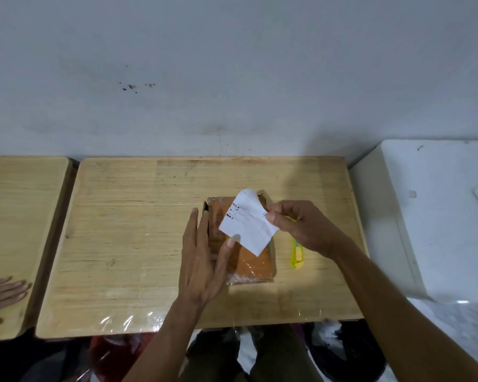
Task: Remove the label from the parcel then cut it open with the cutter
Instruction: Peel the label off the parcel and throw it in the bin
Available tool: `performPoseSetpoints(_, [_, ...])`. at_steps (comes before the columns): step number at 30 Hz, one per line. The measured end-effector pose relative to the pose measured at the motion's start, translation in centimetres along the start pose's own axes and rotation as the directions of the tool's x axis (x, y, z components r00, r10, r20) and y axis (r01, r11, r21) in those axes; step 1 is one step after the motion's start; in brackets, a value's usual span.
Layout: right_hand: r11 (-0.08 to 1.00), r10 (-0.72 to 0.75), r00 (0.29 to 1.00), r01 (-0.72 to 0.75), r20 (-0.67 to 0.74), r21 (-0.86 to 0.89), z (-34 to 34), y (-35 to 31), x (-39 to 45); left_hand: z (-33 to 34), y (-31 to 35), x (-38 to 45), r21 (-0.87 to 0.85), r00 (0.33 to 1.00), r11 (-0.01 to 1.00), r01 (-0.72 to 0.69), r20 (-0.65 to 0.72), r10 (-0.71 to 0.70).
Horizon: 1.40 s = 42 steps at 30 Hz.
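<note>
The orange parcel [249, 260] lies on the wooden table [138, 216], pressed flat by the left hand [202, 260], fingers outstretched. The white label [247, 221] (curled, mostly lifted) is pinched by the right hand [301, 227]. The yellow cutter [297, 255] rests just beside the parcel.

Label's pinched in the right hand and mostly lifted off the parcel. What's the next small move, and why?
Probably keep peeling toward the lower corner. The right hand pinches the label, which curls up, but its lower edge seems to lie on the parcel near the left hand's thumb. That hand lies flat, steadying the parcel. The cutter lies untouched beside it.
</note>
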State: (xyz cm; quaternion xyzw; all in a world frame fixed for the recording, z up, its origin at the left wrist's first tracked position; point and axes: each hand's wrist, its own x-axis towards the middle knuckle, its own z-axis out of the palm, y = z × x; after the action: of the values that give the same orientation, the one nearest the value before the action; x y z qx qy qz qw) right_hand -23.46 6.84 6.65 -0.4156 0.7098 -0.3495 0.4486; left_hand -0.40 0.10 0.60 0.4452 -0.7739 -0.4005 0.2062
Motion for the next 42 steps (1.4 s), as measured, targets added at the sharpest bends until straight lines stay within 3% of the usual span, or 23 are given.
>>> performPoseSetpoints(4, [0.979, -0.096, 0.993, 0.107, 0.071, -0.174, -0.6, -2.1, -0.8, -2.9, 3.2, 2.9, 0.116, 0.931, 0.924, -0.365, 0.061, 0.360])
performPoseSetpoints(7, [0.948, -0.131, 0.983, 0.163, 0.131, -0.275, -1.2, -3.8, -1.1, -4.4, 4.9, 4.5, 0.204, 0.856, 0.833, -0.514, 0.181, 0.484])
performPoseSetpoints(14, [0.904, -0.240, 0.970, 0.213, -0.028, -0.371, -1.0, -5.7, -1.9, -4.8, 7.4, 4.6, 0.187, 0.904, 0.885, -0.427, 0.103, 0.415])
performPoseSetpoints(21, [0.830, -0.356, 0.904, 0.189, -0.236, -0.525, 1.0, -6.2, -3.1, -4.7, 8.8, 4.1, 0.201, 0.914, 0.894, -0.401, 0.018, 0.406])
performPoseSetpoints(26, [0.766, -0.414, 0.874, 0.184, -0.255, -0.616, 1.6, -6.7, -3.6, -4.9, 10.2, 3.7, 0.144, 0.911, 0.907, -0.396, -0.061, 0.408])
performPoseSetpoints(30, [0.937, -0.272, 0.887, 0.156, -0.374, -0.312, 2.0, -6.7, -3.6, -4.7, 11.3, 3.3, -0.003, 0.947, 0.960, -0.279, -0.164, 0.275])
performPoseSetpoints(35, [0.991, -0.103, 0.853, 0.133, -0.512, 0.022, 3.9, -7.1, -2.8, -4.2, 12.6, 3.0, -0.056, 0.950, 0.975, -0.213, -0.243, 0.194])
performPoseSetpoints(37, [0.986, 0.064, 0.797, 0.042, -0.601, 0.160, 3.0, -6.2, -2.3, -5.0, 12.2, 2.9, -0.108, 0.943, 0.978, -0.177, -0.305, 0.137])
performPoseSetpoints(39, [0.950, 0.239, 0.689, -0.020, -0.684, 0.311, -0.1, -4.5, -2.5, -6.8, 11.1, 3.2, -0.241, 0.909, 0.960, -0.144, -0.415, 0.032])
performPoseSetpoints(42, [0.933, 0.271, 0.662, -0.002, -0.699, 0.360, -3.5, -3.4, -3.8, -8.8, 9.8, 4.6, -0.513, 0.885, 0.859, 0.010, -0.395, -0.246])
